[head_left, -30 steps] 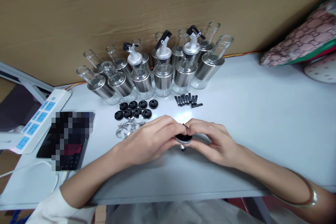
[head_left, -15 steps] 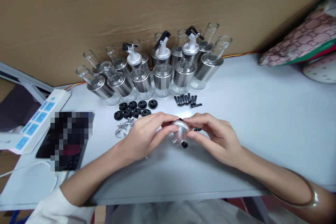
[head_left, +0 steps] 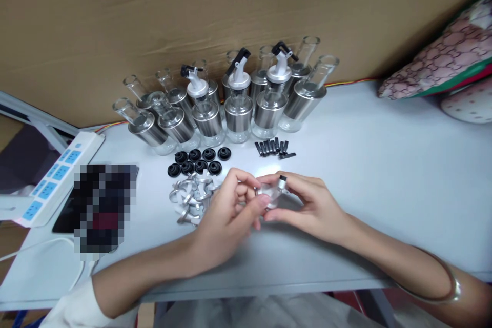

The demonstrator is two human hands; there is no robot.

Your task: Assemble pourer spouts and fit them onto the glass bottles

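Between my two hands is a silver bottle pourer [head_left: 275, 195] with a black tip on its spout, which points up and to the right. My left hand [head_left: 234, 210] pinches its base with thumb and fingers. From the other side, my right hand [head_left: 307, 200] is closed around it too. Left of my left hand lies a pile of silver pourer bodies [head_left: 188, 200]. Black round stoppers [head_left: 201, 166] stand in two rows behind that pile. A cluster of small black levers [head_left: 271, 147] lies beyond my right hand.
Several glass bottles with steel sleeves [head_left: 238, 115] stand along the cardboard wall [head_left: 215, 5], three topped with pourers. On the left are a white power strip [head_left: 57, 177] and a dark tablet-like device [head_left: 65, 210]. A patterned cushion [head_left: 438, 64] is at the back right.
The pourer has turned from spout toward me to spout up and right. My left hand has shifted toward me, revealing more of the silver pile.
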